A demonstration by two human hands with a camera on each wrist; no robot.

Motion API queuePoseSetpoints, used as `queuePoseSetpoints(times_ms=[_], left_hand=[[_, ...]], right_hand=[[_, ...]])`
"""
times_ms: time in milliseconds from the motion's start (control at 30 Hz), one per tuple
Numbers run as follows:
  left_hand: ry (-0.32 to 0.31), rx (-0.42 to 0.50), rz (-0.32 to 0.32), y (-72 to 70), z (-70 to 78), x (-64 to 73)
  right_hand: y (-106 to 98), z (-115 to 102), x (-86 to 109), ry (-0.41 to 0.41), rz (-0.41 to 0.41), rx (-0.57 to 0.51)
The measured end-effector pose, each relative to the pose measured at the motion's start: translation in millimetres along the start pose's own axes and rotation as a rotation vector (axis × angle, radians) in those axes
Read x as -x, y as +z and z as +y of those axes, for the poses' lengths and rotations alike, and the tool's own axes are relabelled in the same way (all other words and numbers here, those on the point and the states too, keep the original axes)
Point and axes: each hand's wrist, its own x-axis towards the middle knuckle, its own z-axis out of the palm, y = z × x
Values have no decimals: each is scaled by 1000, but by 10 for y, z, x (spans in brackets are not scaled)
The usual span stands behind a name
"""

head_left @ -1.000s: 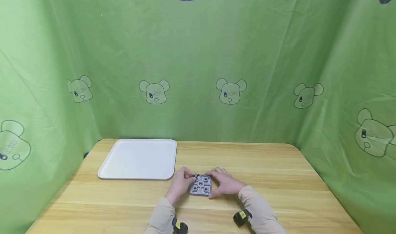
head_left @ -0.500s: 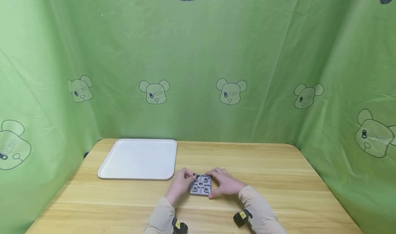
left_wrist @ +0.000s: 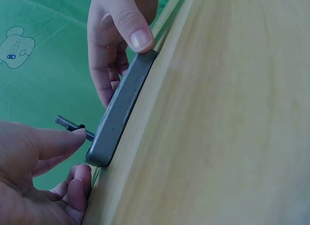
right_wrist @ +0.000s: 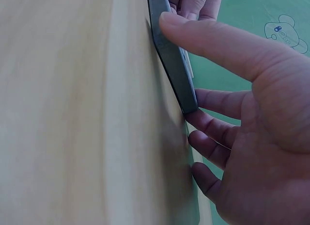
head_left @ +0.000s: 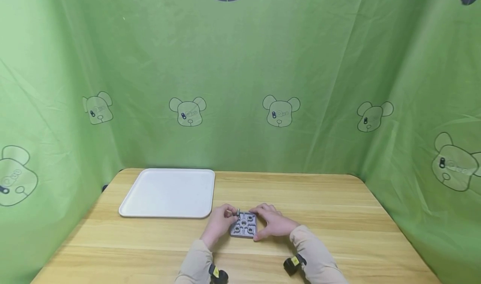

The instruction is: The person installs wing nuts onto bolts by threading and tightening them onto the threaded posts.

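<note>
A square grey metal plate (head_left: 244,230) with several holes and raised ribs lies on the table. From its far left corner rises a threaded bolt (left_wrist: 63,121), with a small dark nut (left_wrist: 81,127) partway along it. My left hand (head_left: 218,224) pinches at the nut between thumb and forefinger, which partly cover it; its other fingers curl below, beside the plate. On the opposite side, my right hand (head_left: 275,224) grips the plate by its edges. Its thumb presses the near right corner, seen in the right wrist view, and its fingers reach the far edge.
A white rectangular tray (head_left: 169,192) sits at the back left of the wooden table (head_left: 323,200). Green curtains (head_left: 233,142) with bear-head prints surround the table at the back and sides.
My left thumb and fingers shift slightly around the bolt, and the dark piece visible there half a second ago is now mostly covered in the head view. Right hand and plate stay still.
</note>
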Motion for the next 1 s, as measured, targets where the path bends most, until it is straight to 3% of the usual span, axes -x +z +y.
queuePoseSetpoints(times_ms=[467, 800, 1000], left_hand=[[49, -59, 8, -2, -9, -19], [41, -54, 13, 15, -11, -1], [-3, -11, 34, 21, 3, -5]], right_hand=[[-12, -21, 0, 6, 1, -4], [-12, -29, 8, 13, -2, -5], [-10, -25, 7, 16, -2, -5]])
